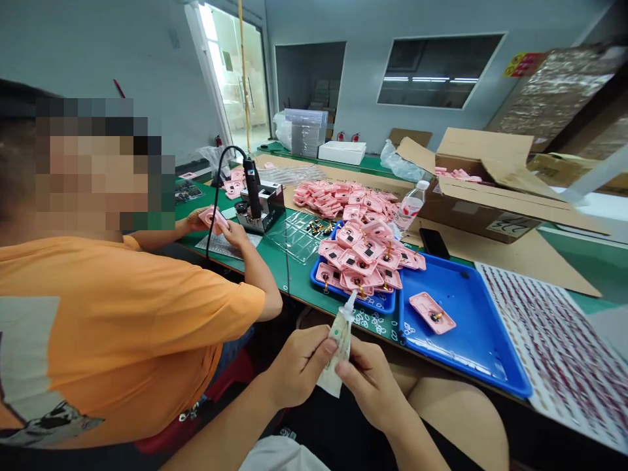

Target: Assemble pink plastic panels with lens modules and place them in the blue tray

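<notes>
Over my lap, both hands grip a squeezed tube of glue [339,330], its white nozzle pointing up and away from me. My left hand [300,366] closes around its left side, the thumb pressed on the tube. From the right, my right hand [375,383] pinches the lower part between thumb and fingers. Just beyond the nozzle, pink plastic shells [360,261] with small dark parts are piled on a blue tray [387,302]. A single pink shell [432,313] lies in the larger blue tray [471,353] to the right.
At left a co-worker in an orange shirt [161,320] holds a pink piece beside a black tool on a stand [260,203]. Farther back are more pink shells [338,199], a bottle [411,206], a phone [434,243] and a cardboard box [485,209]. A sheet of small parts [554,347] lies right.
</notes>
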Available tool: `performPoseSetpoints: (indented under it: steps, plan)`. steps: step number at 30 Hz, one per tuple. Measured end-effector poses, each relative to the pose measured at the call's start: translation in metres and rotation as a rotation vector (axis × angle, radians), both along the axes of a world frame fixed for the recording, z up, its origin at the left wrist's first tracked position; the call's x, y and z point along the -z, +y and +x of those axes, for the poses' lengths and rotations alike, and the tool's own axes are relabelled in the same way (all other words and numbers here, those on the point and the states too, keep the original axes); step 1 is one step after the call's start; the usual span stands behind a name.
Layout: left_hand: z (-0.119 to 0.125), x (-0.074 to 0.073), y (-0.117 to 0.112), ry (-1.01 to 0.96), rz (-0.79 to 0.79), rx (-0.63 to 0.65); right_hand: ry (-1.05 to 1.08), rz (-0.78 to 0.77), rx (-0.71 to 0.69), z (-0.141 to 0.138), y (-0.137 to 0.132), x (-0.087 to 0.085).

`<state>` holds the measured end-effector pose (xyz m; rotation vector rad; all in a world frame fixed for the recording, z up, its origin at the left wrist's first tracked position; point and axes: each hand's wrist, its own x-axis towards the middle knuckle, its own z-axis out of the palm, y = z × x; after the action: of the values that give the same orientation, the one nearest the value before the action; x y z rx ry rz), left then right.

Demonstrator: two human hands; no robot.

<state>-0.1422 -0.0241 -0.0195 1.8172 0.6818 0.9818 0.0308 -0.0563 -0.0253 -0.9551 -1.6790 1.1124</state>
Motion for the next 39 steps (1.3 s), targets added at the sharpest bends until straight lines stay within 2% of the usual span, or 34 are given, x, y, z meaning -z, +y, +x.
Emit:
performPoseSetpoints:
  steps: [4,9,15,19,22,25,29,31,33,36,39]
  plan:
    - [0.006,0.005,-0.005,-0.023,0.016,0.069,-0.046,0.069,0.093,0.006,-0.011,-0.002]
    - [0.018,0.006,-0.012,-0.098,-0.077,0.161,-0.122,0.081,0.071,0.020,-0.026,-0.008]
    - [0.034,0.005,-0.016,-0.038,0.035,0.216,-0.115,0.113,0.187,0.034,-0.041,-0.014]
    - [0.046,0.006,-0.014,-0.049,0.011,0.307,-0.116,0.139,0.226,0.043,-0.048,-0.010]
    - [0.057,0.010,-0.013,-0.043,0.005,0.296,-0.144,0.132,0.248,0.054,-0.055,-0.010]
    - [0.067,0.017,-0.017,0.014,0.074,0.252,-0.168,0.084,0.301,0.061,-0.065,-0.010]
    - [0.077,0.028,-0.020,0.090,0.157,0.151,-0.142,-0.014,0.525,0.061,-0.078,-0.003]
    - [0.084,0.031,-0.021,0.116,0.176,0.207,-0.034,-0.074,0.675,0.060,-0.085,0.007]
    - [0.090,0.033,-0.023,0.128,0.188,0.327,0.087,-0.142,0.825,0.061,-0.098,0.021]
    - [0.093,0.037,-0.032,0.150,0.146,0.405,0.216,-0.245,1.089,0.075,-0.137,0.045]
    - [0.092,0.050,-0.041,0.228,-0.019,0.365,0.303,-0.332,1.383,0.116,-0.187,0.074]
